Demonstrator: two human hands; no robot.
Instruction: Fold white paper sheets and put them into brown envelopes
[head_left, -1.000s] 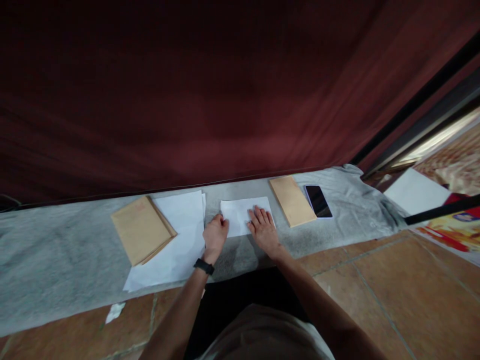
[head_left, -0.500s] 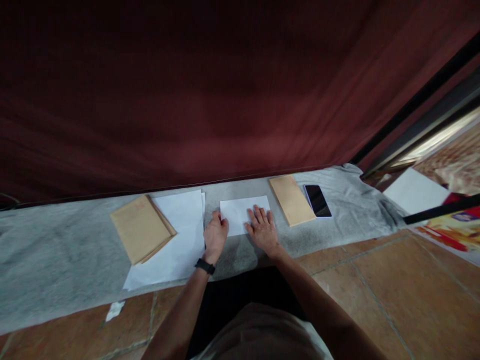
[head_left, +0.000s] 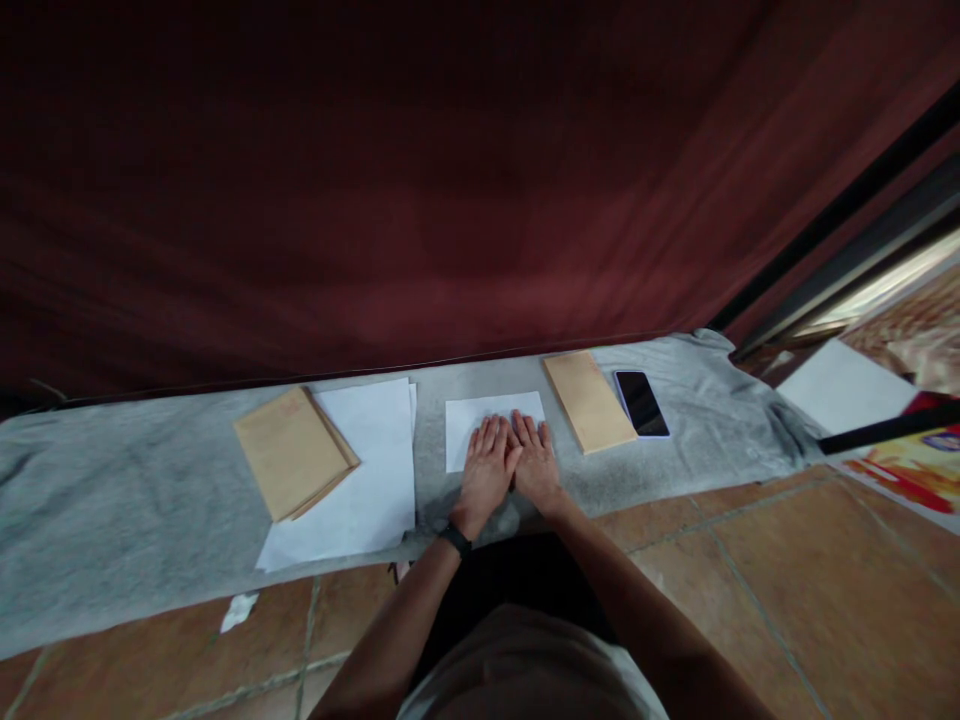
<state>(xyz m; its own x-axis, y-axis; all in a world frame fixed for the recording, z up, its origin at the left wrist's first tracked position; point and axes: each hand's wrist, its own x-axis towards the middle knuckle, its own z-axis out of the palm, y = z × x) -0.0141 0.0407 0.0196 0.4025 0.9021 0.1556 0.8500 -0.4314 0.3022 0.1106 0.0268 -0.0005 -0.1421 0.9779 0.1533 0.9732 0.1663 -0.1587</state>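
A folded white sheet of paper lies flat on the grey cloth in front of me. My left hand, with a black band on the wrist, rests palm down on its near part, fingers stretched out. Right beside it my right hand also lies flat on the paper, and the two hands touch, the left thumb over the right hand's edge. To the left is a stack of larger white sheets with several brown envelopes on top. Another brown envelope pile lies just right of my hands.
A phone lies dark side up right of the envelopes. Grey cloth covers the long narrow surface, and a dark red curtain hangs behind it. A paper scrap is on the tiled floor. Black bars stand at the right.
My left hand has moved right from the folded paper's left edge and opened flat beside my right hand. The right hand stays on the paper. The view has shifted slightly.
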